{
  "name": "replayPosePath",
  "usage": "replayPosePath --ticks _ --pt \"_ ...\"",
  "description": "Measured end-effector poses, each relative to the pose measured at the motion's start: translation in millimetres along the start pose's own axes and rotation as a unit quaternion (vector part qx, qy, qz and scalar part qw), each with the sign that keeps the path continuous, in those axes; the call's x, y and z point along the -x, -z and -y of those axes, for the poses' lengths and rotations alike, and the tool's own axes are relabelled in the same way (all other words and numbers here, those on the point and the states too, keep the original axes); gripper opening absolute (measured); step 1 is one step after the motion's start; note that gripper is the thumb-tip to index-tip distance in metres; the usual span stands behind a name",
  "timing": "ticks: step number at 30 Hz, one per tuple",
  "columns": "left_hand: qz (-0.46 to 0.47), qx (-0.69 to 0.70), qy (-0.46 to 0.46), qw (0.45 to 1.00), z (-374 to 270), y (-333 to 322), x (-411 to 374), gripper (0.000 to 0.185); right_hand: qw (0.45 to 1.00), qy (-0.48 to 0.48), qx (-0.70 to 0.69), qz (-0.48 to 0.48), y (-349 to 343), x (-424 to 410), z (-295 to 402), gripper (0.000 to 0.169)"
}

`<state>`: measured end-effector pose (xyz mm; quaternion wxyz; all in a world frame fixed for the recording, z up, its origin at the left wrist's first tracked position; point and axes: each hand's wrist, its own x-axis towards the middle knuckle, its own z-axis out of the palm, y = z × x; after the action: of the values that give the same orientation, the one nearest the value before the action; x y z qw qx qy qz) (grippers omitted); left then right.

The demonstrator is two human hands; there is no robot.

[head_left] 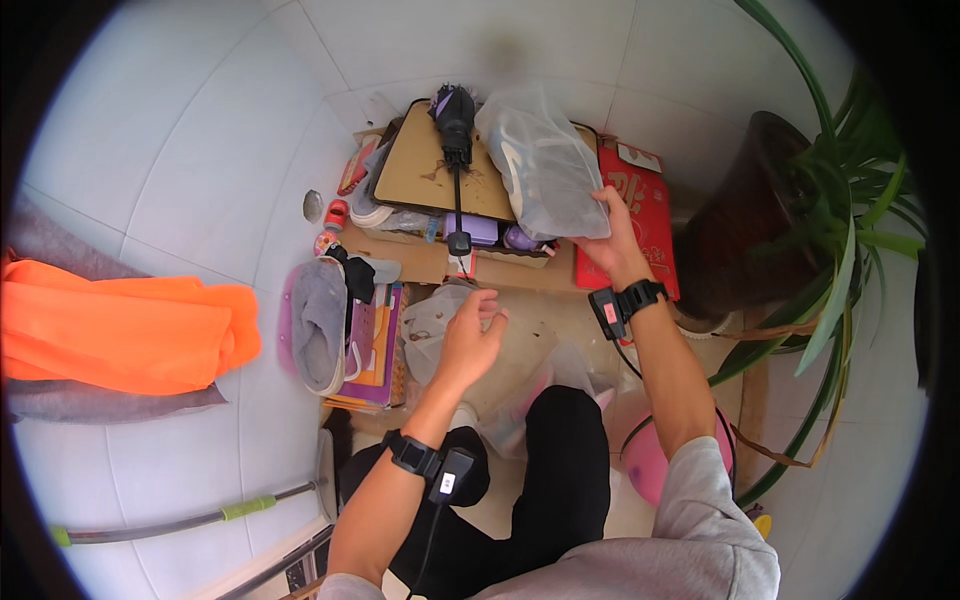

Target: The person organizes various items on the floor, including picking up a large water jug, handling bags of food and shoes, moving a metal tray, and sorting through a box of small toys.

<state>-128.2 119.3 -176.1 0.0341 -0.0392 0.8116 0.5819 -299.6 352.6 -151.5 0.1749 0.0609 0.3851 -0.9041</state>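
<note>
My right hand [619,236] grips the lower right corner of a translucent plastic bag [551,161] with something pale blue and white inside. The bag lies over a gold, black-edged board [409,169] on top of a filled cardboard box. My left hand [478,334] is held up with nothing in it, its fingers loosely curled and apart, just below the handle of a folded black and purple umbrella [456,135]. The umbrella lies on the same board with its shaft pointing towards me. Under my left hand is a crumpled clear plastic bag [424,330] on the floor.
At left, a grey fluffy slipper [317,326] tops a stack of books [382,375]. A red box [652,217] and a dark plant pot [750,217] stand at right. A pink balloon-like object [645,465] is beside my right arm. An orange cloth [127,326] lies far left.
</note>
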Motion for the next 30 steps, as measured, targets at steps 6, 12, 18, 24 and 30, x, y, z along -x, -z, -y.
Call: replayPosePath --ticks 6,12,18,24,30 --pt "0.039 0.263 0.138 0.954 8.8 -15.8 -0.4 0.069 0.991 0.014 -0.131 -0.024 27.0 91.1 -19.6 0.053" --pt "0.105 0.514 0.205 0.826 -20.5 -23.7 -11.9 0.090 0.972 0.012 -0.233 0.009 6.8 166.4 -46.7 0.065" --pt "0.115 0.562 0.139 0.807 -24.6 -38.1 -5.3 0.082 0.969 0.020 -0.244 0.031 28.0 205.6 -71.7 0.065" --pt "0.058 0.389 -0.007 0.919 -28.8 -31.8 -8.5 0.094 0.984 0.026 -0.168 -0.047 44.4 219.6 -68.5 0.065" --pt "0.119 0.248 -0.080 0.958 -32.8 -37.8 -3.5 0.098 0.990 0.092 0.099 -0.041 95.4 221.2 -78.6 0.065"
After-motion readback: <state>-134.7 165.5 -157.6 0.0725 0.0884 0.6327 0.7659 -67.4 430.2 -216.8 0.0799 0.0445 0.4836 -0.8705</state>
